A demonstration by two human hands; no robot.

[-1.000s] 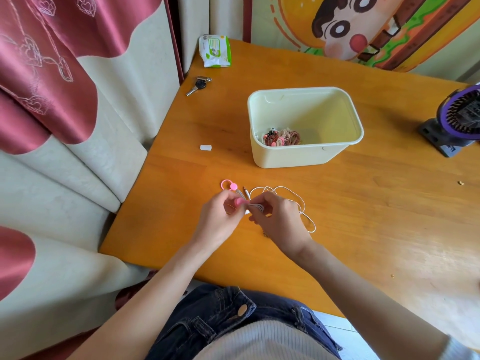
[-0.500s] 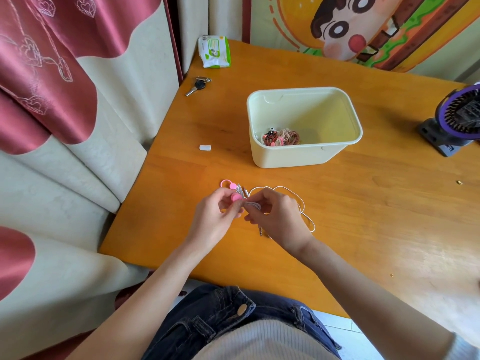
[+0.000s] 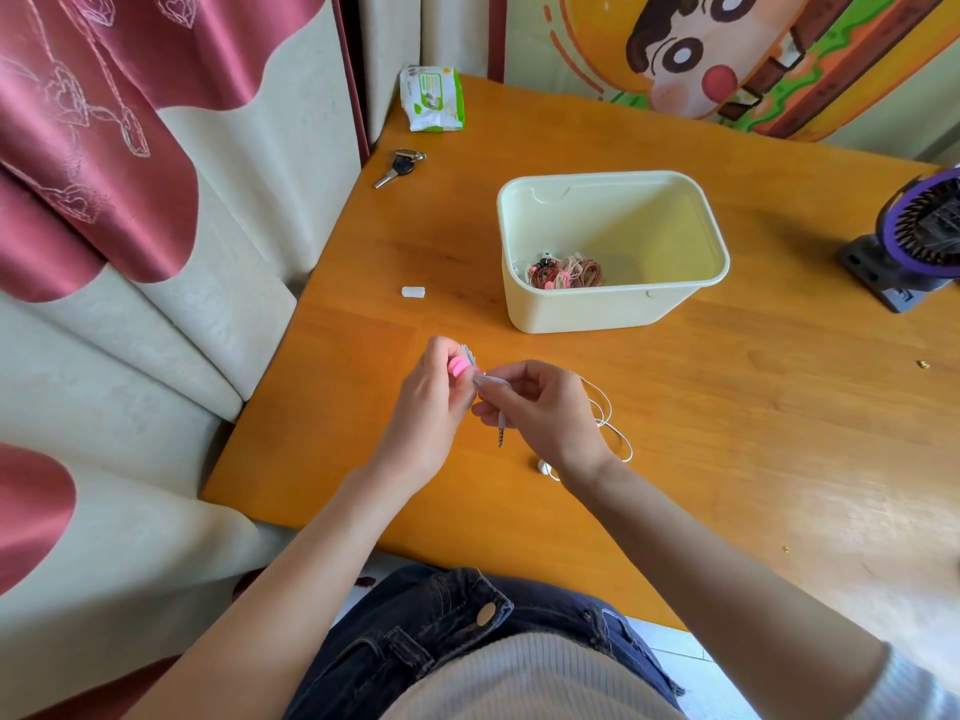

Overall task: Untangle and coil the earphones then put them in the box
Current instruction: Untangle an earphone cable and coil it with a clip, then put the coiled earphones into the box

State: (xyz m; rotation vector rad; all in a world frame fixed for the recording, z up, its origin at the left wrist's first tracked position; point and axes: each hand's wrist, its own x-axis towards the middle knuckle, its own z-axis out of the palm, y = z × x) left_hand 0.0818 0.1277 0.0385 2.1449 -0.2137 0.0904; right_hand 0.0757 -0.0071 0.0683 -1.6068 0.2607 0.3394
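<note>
The orange tabletop (image 3: 727,433) carries a cream box (image 3: 582,311) at 1 o'clock from both hands. The left hand (image 3: 431,413) has its fingers clamped on a pink clip (image 3: 458,365). The right hand (image 3: 545,413) pinches the white earphones (image 3: 608,413), whose loops lie on the tabletop at its 3 o'clock.

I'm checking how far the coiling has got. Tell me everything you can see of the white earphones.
The white earphones are thin, plastic-looking cable, partly bunched between both hands. The right hand pinches the bundle; the left hand holds a pink clip against it. The jack plug hangs down; loose loops and one earbud lie on the table.
</note>
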